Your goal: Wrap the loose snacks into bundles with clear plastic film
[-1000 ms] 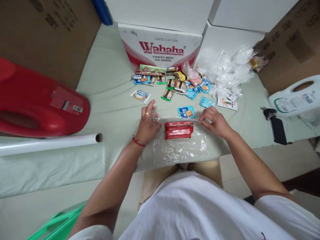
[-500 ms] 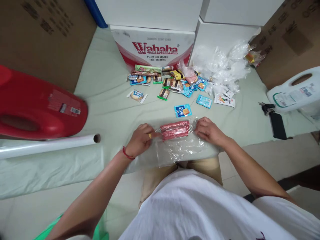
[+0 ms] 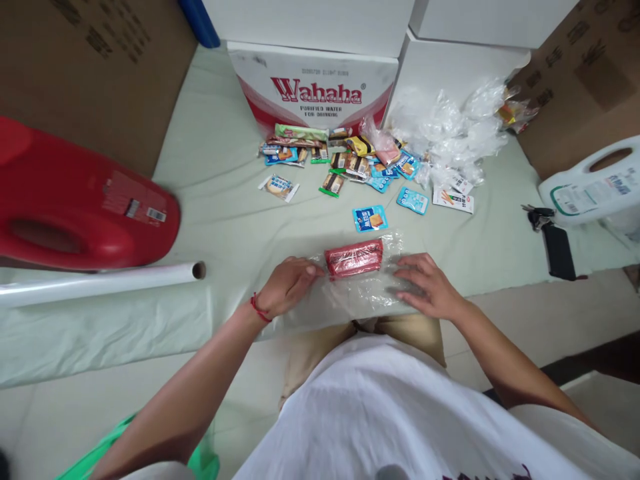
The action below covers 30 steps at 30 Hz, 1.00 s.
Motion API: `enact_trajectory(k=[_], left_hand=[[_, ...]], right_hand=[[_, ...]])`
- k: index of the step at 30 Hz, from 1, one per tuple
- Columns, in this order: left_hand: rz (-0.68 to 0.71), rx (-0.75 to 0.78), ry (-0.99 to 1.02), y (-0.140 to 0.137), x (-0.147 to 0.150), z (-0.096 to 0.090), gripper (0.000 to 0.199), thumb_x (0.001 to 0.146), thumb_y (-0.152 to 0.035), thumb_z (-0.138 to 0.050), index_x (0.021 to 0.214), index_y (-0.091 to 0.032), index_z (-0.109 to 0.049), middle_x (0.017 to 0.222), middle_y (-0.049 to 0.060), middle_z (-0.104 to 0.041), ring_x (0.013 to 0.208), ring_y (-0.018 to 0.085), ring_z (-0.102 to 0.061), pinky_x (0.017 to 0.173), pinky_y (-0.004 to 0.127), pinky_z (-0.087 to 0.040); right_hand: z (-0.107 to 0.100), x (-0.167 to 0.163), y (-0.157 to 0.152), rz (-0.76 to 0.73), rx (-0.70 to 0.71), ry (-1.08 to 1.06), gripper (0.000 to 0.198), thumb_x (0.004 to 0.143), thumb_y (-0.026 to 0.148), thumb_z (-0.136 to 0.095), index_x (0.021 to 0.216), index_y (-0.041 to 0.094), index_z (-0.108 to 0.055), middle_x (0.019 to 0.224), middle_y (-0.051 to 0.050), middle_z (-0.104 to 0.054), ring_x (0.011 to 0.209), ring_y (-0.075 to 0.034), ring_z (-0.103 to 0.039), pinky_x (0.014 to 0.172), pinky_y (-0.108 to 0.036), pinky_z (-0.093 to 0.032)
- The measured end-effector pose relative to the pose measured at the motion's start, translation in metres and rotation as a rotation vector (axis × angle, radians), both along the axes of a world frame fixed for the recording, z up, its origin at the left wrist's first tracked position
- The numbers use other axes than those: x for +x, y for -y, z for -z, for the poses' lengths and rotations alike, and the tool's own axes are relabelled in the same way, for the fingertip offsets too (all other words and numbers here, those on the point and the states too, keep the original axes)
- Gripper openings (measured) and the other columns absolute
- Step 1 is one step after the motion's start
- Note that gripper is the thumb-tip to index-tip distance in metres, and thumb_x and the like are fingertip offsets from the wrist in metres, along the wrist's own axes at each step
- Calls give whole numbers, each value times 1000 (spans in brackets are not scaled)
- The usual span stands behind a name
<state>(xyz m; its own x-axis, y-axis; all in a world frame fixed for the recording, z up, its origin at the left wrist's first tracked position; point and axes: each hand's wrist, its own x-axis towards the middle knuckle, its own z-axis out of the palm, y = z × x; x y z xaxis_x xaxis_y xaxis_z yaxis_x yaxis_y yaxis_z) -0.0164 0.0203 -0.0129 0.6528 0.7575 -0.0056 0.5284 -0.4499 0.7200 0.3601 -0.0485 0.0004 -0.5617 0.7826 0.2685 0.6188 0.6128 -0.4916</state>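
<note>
A red-wrapped packet (image 3: pixel 354 259) lies on a sheet of clear plastic film (image 3: pixel 363 292) at the table's front edge, with film folded over it. My left hand (image 3: pixel 290 283) rests at the packet's left end, fingers stretched out and fingertips on the film; the undersides of the fingers are hidden. On the other side, my right hand (image 3: pixel 427 287) is open, fingers spread over the film's right end and apart from the packet. Just behind the packet lies a blue snack packet (image 3: pixel 370 218).
Several snack packets (image 3: pixel 345 163) and a heap of crumpled clear plastic (image 3: pixel 445 133) lie before a Wahaha carton (image 3: pixel 315 93). A red jug (image 3: pixel 100 200) and a film roll (image 3: pixel 100 282) are left. At right are a white jug (image 3: pixel 595 183), keys (image 3: pixel 539 217) and a black phone (image 3: pixel 559 251).
My right hand's fingers have come off the film's right end and spread open, moving slightly nearer me. My left hand has flattened out beside the packet. The view has shifted slightly.
</note>
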Motion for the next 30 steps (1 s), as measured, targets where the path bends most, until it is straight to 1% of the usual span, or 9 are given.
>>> enact_trajectory(k=[2,5,9,12,15,21,24,27,30], left_hand=[[-65,-68,-146,-3,9,-8,62,108,-49,-24,81,-19,-70,72,6,-65,70,21,-60,70,34,-37],[-97,-118,-334,-9,23,-17,60,103,-61,-33,64,-22,-59,61,3,-57,60,19,-52,61,33,-24],[-104,-122,-421,-14,31,-21,54,102,-51,-34,63,-22,-58,65,5,-63,62,21,-57,60,33,-24],[-94,-116,-393,-15,28,-18,46,100,-40,-36,69,-22,-65,74,6,-71,70,22,-63,62,32,-31],[-63,-160,-271,-16,18,-13,43,97,-36,-37,86,-23,-76,83,4,-76,80,22,-68,70,30,-41],[30,-190,-135,-20,3,-4,43,93,-33,-41,105,-22,-81,99,3,-81,92,22,-71,82,29,-48],[74,-131,-144,-17,0,-1,40,86,-27,-47,108,-23,-79,101,2,-80,93,22,-72,84,30,-49],[105,-48,-194,-9,0,1,48,75,-20,-51,116,-24,-76,95,2,-77,87,22,-70,78,31,-49],[95,134,-216,4,3,5,53,73,-19,-55,122,-21,-73,98,8,-74,92,27,-68,77,36,-51]], right_hand=[[3,-6,17,-23,15,41,56,96,43,-75,146,25,-58,140,-17,-62,129,-34,-56,107,-55,-50],[15,-16,36,-6,59,118,57,98,43,-72,149,25,-55,143,-17,-62,131,-34,-55,109,-56,-50],[27,-25,44,112,155,78,33,101,24,-66,134,26,-66,132,-13,-69,123,-30,-59,101,-50,-54],[21,-27,37,139,246,-19,24,99,14,-66,119,27,-72,121,-11,-72,114,-27,-62,95,-46,-55],[5,-26,15,138,215,-73,20,101,19,-65,117,27,-74,122,-11,-71,110,-25,-65,91,-43,-56],[-15,-34,-62,45,-30,-100,25,108,30,-54,116,23,-76,109,-10,-75,100,-21,-70,86,-34,-56],[-13,-43,-99,10,-143,-48,24,105,30,-56,107,20,-77,100,-9,-76,94,-22,-70,84,-34,-52],[-6,-52,-124,24,-264,-32,21,100,25,-58,99,18,-77,95,-8,-76,90,-21,-69,82,-31,-49],[1,-57,-137,60,-376,-9,19,97,26,-60,92,18,-77,92,-6,-76,86,-19,-67,80,-29,-46]])
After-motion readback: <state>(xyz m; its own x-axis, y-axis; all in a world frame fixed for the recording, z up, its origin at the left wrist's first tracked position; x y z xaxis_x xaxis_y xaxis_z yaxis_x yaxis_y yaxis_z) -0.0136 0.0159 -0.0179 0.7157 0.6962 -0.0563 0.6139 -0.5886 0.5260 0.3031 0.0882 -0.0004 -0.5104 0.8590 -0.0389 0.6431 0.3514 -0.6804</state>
